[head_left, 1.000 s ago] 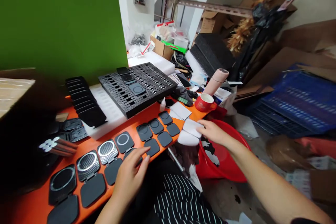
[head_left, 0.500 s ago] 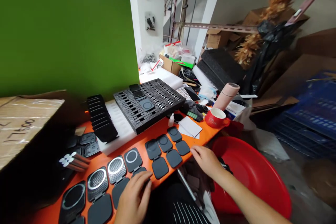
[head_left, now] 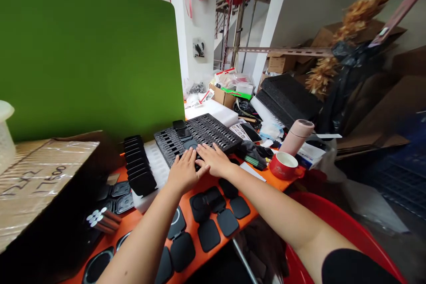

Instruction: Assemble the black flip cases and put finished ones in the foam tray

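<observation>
Both my left hand (head_left: 184,169) and my right hand (head_left: 214,159) reach forward to the near edge of the black slotted foam tray (head_left: 213,126). Their fingers are stretched out over a dark folding charger pad (head_left: 191,143) lying on the tray. The fingertips seem to touch its near part, which they partly hide. Behind it, more black panels (head_left: 181,129) rest in a row on the foam. Nearer to me, several unfolded charger pads (head_left: 208,235) lie on the orange table (head_left: 196,270), some covered by my left forearm.
Black panels (head_left: 141,173) stand upright in white foam on the left, beside small silver-ended cylinders (head_left: 103,219). A cardboard box (head_left: 49,182) is at far left. A red mug (head_left: 282,166) and pink bottle (head_left: 297,135) stand right, above a red basin (head_left: 333,217).
Both hands have moved forward from the table's near edge to the charger pad on the foam tray. The view has tilted up slightly.
</observation>
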A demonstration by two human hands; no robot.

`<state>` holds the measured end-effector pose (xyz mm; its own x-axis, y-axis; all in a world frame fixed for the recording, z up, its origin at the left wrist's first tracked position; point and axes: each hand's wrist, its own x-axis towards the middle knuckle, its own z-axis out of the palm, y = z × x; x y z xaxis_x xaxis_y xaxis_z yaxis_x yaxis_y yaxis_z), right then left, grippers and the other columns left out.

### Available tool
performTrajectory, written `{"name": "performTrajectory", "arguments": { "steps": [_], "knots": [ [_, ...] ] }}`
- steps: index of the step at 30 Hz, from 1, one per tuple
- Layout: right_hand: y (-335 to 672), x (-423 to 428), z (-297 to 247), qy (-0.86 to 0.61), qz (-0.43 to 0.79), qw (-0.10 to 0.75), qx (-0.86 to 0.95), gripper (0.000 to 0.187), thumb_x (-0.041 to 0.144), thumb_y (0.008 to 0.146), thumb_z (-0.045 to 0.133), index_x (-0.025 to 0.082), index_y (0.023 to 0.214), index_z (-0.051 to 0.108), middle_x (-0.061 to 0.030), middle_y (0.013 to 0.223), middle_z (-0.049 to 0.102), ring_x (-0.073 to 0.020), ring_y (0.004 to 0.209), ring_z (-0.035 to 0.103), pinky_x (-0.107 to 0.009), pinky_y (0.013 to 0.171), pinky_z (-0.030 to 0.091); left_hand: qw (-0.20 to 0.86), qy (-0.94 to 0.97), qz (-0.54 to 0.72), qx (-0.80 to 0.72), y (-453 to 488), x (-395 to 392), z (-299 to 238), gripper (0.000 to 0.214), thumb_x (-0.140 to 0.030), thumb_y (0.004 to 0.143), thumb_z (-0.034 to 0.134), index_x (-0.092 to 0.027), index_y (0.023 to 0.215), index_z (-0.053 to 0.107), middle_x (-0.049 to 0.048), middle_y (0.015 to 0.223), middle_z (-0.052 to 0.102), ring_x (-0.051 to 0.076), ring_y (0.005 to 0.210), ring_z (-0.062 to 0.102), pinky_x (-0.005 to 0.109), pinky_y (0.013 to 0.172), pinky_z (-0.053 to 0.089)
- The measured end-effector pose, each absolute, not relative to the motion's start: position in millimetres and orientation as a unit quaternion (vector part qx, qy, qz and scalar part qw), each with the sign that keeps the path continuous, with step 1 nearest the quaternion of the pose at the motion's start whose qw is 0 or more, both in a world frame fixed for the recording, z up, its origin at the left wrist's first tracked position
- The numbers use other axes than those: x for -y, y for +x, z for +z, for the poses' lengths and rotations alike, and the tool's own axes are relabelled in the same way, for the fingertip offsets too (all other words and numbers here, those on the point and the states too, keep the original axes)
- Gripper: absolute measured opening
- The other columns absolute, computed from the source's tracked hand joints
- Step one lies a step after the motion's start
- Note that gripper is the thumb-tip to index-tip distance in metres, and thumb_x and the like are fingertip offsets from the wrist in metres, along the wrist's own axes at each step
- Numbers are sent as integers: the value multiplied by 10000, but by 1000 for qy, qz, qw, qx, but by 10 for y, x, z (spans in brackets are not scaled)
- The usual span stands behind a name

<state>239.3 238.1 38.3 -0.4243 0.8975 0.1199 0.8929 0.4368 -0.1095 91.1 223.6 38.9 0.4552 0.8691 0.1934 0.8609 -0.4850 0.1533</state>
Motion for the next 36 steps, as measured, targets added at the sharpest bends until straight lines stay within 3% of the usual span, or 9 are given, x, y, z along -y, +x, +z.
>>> {"name": "performTrajectory", "arguments": {
  "steps": [6, 10, 13, 17, 23, 26, 30, 33, 36],
  "knots": [
    [2584, -2245, 493, -554, -60, 142, 818, 393, 388, 923, 416, 157, 1196, 579, -125, 1417, 406, -272, 1372, 220, -553, 1098, 105, 5, 842, 105, -528, 936, -2194, 350, 830, -673, 854, 227, -48, 1394, 307, 177, 1466, 280, 316, 1347, 281, 521, 1080, 224],
    [3073, -1992, 527, -627, -50, 236, 741, 326, 289, 937, 377, 164, 1135, 604, -102, 1268, 568, -219, 1216, 463, -382, 1045, 315, 2, 843, 110, -526, 942, -2183, 337, 845, -679, 843, 279, -45, 1403, 283, 173, 1475, 258, 318, 1352, 266, 519, 1088, 218],
    [3484, -1754, 231, -716, 17, 167, 678, 332, 291, 921, 406, 150, 1156, 594, -129, 1162, 624, -240, 1087, 564, -361, 944, 406, 6, 838, 145, -526, 918, -2196, 315, 854, -672, 822, 367, -54, 1404, 278, 190, 1474, 256, 325, 1351, 266, 514, 1093, 219],
    [3742, -1547, -311, -774, 72, 38, 628, 588, 413, 853, 512, 73, 1328, 443, -222, 1389, 403, -341, 1279, 374, -430, 1003, 335, 13, 833, 234, -502, 829, -2011, 248, 734, -530, 866, 438, -56, 1401, 271, 198, 1477, 257, 307, 1353, 268, 494, 1094, 253],
    [3640, -1472, -471, -790, 8, 38, 612, 592, 412, 868, 483, 73, 1347, 412, -235, 1398, 375, -338, 1253, 388, -450, 1008, 294, 21, 858, 318, -402, 596, -1108, -10, 477, -271, 897, 457, -236, 1363, 364, 93, 1434, 388, 248, 1303, 381, 451, 1029, 397],
    [3577, -1453, -430, -778, -34, 78, 622, 613, 353, 823, 563, 77, 1348, 406, -205, 1347, 441, -331, 1209, 415, -441, 1012, 284, 28, 866, 306, -394, 519, -681, -149, 455, -221, 873, 480, -261, 1324, 430, 91, 1399, 437, 252, 1239, 465, 412, 942, 487],
    [3637, -1481, -413, -800, -7, 204, 564, 546, 281, 789, 574, 83, 1288, 472, -198, 1189, 555, -323, 1086, 506, -399, 901, 386, 74, 817, 359, -445, 514, -347, -305, 379, -214, 864, 496, -274, 1237, 530, 105, 1345, 494, 261, 1187, 514, 416, 920, 495],
    [3772, -1470, -323, -817, 50, 300, 491, 348, 278, 827, 476, 95, 1097, 599, -175, 1007, 639, -295, 941, 587, -376, 790, 446, 194, 745, 419, -482, 552, -230, -365, 308, -264, 861, 518, -287, 1157, 601, 93, 1262, 567, 259, 1138, 549, 401, 934, 474],
    [3726, -1284, -150, -802, 53, 360, 474, 349, 336, 874, 398, 108, 1023, 616, -150, 931, 667, -267, 852, 624, -352, 714, 484, 392, 653, 436, -479, 608, -197, -345, 262, -387, 844, 558, -292, 1064, 665, 79, 1109, 657, 255, 1054, 596, 386, 937, 460]
  ]
}}
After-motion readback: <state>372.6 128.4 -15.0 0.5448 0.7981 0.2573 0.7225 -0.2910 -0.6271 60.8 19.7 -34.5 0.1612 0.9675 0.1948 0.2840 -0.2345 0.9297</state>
